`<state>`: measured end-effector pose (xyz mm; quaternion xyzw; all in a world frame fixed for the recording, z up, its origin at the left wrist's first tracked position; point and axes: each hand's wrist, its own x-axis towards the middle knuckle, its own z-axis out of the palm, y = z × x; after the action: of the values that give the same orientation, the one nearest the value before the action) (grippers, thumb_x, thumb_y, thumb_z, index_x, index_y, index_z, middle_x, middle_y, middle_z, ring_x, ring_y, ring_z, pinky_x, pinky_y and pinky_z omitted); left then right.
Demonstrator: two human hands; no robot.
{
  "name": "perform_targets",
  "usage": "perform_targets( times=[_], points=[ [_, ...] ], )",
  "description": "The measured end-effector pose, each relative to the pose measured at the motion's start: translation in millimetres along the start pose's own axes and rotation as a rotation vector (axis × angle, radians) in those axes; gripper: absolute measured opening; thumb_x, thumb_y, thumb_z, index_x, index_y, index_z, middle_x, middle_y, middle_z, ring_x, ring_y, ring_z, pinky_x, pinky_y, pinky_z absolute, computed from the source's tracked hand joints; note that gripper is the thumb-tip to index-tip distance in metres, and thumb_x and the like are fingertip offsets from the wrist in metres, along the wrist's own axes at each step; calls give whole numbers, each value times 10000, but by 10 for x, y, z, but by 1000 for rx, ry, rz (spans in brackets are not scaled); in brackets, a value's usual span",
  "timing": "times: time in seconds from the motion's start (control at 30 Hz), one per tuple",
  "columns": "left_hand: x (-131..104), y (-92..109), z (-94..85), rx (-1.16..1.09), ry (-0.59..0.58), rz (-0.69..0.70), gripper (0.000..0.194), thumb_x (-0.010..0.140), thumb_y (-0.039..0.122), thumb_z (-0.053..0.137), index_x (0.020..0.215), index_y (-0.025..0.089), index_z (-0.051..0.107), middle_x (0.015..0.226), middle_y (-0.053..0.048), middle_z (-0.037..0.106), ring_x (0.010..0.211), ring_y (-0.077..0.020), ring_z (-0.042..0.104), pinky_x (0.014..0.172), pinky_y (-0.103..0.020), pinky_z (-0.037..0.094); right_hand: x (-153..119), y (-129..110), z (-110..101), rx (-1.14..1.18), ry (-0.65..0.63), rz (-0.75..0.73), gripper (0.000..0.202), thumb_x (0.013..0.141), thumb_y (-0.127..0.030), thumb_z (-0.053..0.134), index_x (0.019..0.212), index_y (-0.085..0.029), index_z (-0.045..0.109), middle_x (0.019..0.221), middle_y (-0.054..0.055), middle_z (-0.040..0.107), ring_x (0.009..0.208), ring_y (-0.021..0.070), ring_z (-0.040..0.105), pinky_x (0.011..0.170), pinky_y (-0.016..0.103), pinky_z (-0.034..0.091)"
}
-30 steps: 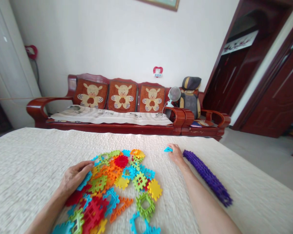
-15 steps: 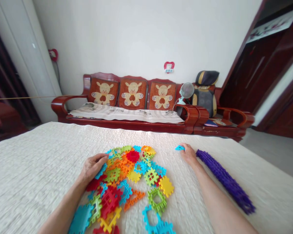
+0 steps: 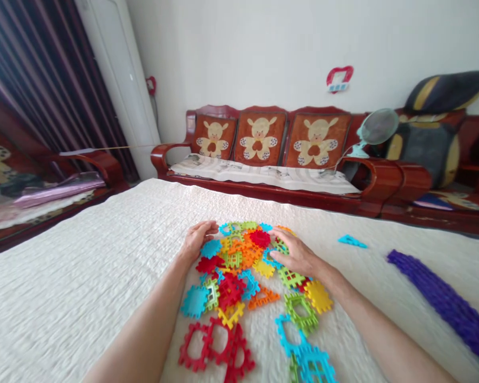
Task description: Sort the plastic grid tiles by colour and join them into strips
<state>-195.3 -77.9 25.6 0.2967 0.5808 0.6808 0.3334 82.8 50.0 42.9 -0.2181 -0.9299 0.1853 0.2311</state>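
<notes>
A spread of plastic interlocking building pieces in several colours lies between my hands. My left hand [image 3: 199, 239] rests at the far left edge of the pile, beside a blue piece [image 3: 211, 248], fingers stretched out and holding nothing. Over the pile's right side reaches my right hand [image 3: 293, 250], thumb and fingers apart, near a red piece [image 3: 260, 239] and a yellow piece [image 3: 264, 268]. Apart from the pile, to the right, a blue triangular piece [image 3: 352, 241] lies alone. Closer to me are linked red frame pieces [image 3: 217, 346] and blue pieces [image 3: 315, 364].
A white quilted cover [image 3: 115, 266] lies under everything. To the right is a long purple textured strip [image 3: 439, 303]. Behind stands a wooden sofa [image 3: 263, 189] with bear cushions [image 3: 261, 139], and a small fan [image 3: 377, 127] at its right end.
My right hand has let go of the blue triangular piece, leaving it on the cover, and moved left over the pile. The view has turned left.
</notes>
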Motion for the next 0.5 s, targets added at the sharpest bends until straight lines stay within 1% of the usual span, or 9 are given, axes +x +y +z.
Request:
perform_targets(
  times=[0.1,0.23,0.37,0.5],
  points=[
    [21,-47,0,11,-1,14,456,635,491,646,899,121,681,912,-126,703,861,-214,648,709,-282,507,-47,-39,112,-71,-79,-24,568,737,-388,583,1263,-195,484,1330,137,470,1260,292,380,1020,492,289],
    [8,-71,45,52,-40,25,462,626,522,652,866,129,688,860,-106,711,837,-204,648,761,-298,504,-96,-134,116,-95,-139,-76,544,759,-361,555,1283,-242,470,1310,102,497,1257,290,369,1020,518,251],
    [-14,-53,61,27,-50,34,437,622,504,669,860,137,693,849,-99,711,825,-201,646,789,-311,500,-111,-271,109,-132,-135,-84,524,734,-309,556,1250,-246,497,1303,102,503,1266,293,358,1032,523,217],
    [-13,-50,57,11,-65,28,410,630,473,677,866,137,693,837,-90,710,813,-193,642,795,-310,496,-116,-291,128,-145,-99,-82,438,721,-292,568,1150,-205,543,1377,133,414,1277,280,355,1017,489,265]
  ],
)
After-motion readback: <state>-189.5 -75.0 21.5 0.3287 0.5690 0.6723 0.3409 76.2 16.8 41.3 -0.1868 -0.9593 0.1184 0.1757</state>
